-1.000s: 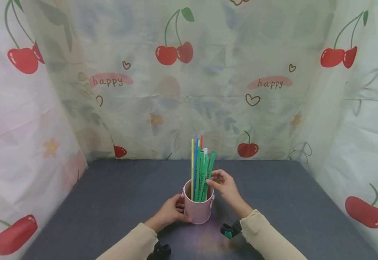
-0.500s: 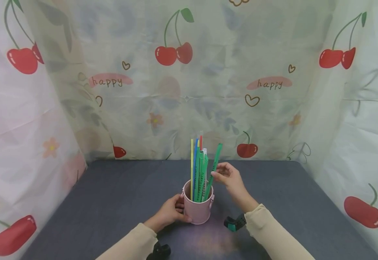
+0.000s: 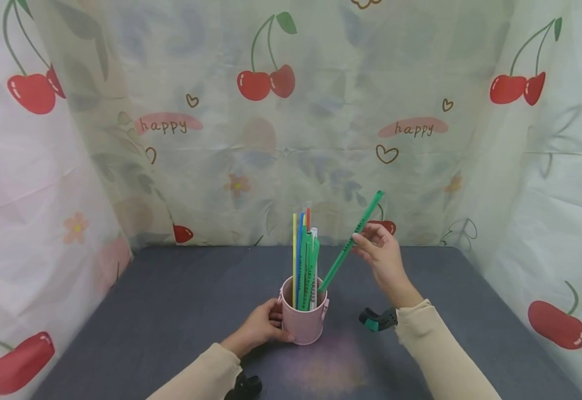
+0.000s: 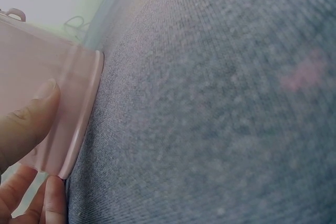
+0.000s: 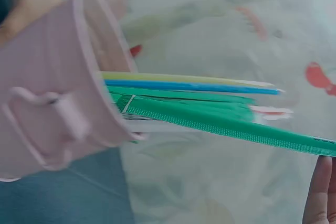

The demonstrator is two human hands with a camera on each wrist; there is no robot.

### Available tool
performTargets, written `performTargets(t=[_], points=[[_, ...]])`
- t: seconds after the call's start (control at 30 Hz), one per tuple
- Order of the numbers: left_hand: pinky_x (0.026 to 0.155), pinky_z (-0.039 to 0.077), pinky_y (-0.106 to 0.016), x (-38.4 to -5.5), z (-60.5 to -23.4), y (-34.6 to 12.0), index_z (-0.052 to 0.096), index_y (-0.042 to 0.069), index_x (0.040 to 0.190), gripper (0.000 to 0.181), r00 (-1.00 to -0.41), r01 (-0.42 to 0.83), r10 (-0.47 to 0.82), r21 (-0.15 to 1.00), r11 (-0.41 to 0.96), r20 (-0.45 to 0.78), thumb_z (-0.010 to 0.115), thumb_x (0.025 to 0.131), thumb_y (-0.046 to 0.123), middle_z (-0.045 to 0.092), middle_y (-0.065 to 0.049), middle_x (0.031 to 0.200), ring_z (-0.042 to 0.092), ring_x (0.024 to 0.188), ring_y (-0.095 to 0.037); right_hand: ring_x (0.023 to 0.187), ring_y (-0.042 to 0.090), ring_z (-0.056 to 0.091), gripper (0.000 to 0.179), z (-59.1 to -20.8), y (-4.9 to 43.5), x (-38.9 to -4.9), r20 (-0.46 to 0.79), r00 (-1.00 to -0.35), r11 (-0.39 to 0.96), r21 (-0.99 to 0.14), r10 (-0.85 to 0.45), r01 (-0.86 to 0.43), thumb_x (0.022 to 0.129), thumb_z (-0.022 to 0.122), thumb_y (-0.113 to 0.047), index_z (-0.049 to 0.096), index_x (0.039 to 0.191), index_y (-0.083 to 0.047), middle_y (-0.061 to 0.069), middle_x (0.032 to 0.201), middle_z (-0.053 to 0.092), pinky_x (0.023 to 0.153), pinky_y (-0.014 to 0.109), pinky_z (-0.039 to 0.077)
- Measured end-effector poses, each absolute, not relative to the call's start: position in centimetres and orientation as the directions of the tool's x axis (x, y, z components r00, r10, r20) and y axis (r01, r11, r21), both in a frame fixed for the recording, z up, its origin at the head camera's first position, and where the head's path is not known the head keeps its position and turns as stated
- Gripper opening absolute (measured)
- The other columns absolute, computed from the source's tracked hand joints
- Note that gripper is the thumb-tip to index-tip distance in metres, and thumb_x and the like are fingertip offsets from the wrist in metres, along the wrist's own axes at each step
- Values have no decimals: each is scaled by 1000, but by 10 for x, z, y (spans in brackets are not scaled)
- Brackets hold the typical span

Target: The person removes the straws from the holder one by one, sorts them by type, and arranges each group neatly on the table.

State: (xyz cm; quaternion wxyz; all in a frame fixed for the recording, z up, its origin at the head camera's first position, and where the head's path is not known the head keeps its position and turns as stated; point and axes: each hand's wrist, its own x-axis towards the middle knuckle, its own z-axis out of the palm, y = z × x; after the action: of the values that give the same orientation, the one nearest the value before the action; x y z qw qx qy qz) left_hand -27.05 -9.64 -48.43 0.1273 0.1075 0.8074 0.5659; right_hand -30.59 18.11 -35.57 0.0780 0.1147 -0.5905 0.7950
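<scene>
A small pink bucket [image 3: 305, 328] with side handle loops stands upright on the dark table. My left hand [image 3: 261, 328] grips its lower left side; in the left wrist view the thumb [image 4: 34, 119] lies along the wall and fingertips reach round the base. With my right hand [image 3: 385, 258] I pinch a slim green wrapped stick [image 3: 353, 240] with dark print, tilted up to the right. Its lower end, flat and crimped in the right wrist view, overlaps the bucket's mouth. Inside stand a yellow stick [image 3: 294, 261], a blue stick [image 5: 210, 86] and more green wrapped sticks [image 3: 307, 275].
A dark cloth covers the table [image 3: 196, 289]. Pale curtains [image 3: 321, 144] printed with cherries enclose it at the back and both sides. A black band with a device [image 3: 378, 320] hangs by the right wrist, another device [image 3: 244, 387] by the left.
My right hand has moved up and right, drawing the green wrapped stick mostly out of the bucket and tilting it further right. The left hand and the bucket stay in place.
</scene>
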Motion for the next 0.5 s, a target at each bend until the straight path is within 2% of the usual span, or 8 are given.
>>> performTargets(t=[0.2,0.5], points=[[88,54,-43,-270,-485,-97,49,1,129,75,-945,39,318,941,336,-75,88,64,2,62,-13,113,62,100,-24,85,9,65,16,-348,199,-303,272,-962,-366,-892,35,-265,93,60,-3,55,103,-14,-6,93,61,79,26,57],[90,54,-43,-271,-486,-97,50,2,129,76,-945,35,317,938,346,-82,89,64,6,62,-13,114,62,102,-24,87,5,62,19,-363,207,-305,141,-989,-275,-950,49,-149,94,61,-10,55,111,-15,-9,93,60,79,25,56]])
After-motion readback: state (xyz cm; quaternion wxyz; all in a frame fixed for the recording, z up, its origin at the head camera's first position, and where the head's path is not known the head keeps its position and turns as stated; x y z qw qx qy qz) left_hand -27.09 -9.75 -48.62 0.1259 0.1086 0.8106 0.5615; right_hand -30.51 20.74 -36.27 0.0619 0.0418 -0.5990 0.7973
